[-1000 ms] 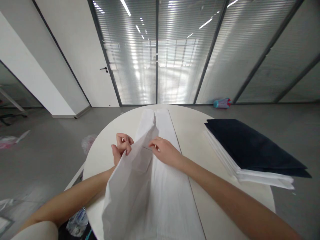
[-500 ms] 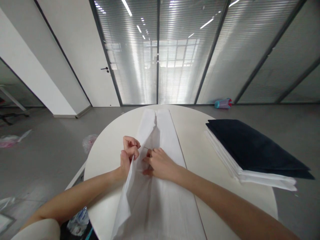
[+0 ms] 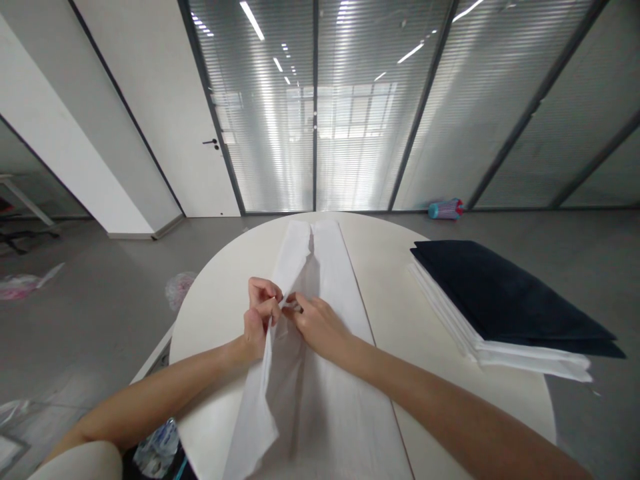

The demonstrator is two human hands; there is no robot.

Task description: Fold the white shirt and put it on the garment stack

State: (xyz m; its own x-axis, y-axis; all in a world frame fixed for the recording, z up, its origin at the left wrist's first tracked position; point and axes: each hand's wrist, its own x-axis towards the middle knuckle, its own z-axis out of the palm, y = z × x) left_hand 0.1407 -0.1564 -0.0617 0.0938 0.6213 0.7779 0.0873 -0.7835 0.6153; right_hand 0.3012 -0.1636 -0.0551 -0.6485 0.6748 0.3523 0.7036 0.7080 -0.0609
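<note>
Both hands have closed in together since a second ago: the left hand (image 3: pixel 260 313) pinches the raised edge of the white cloth (image 3: pixel 320 373), the right hand (image 3: pixel 313 323) pinching beside it, cloth stretched along the table (image 3: pixel 400 293) beneath both grips.

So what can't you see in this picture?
- Head view: the fingertips of the left hand and right hand are tucked into the white cloth, so their grip is hidden.
- The cloth's near end is cut off by the bottom edge.
- The floor bottle is too small to read.
</note>
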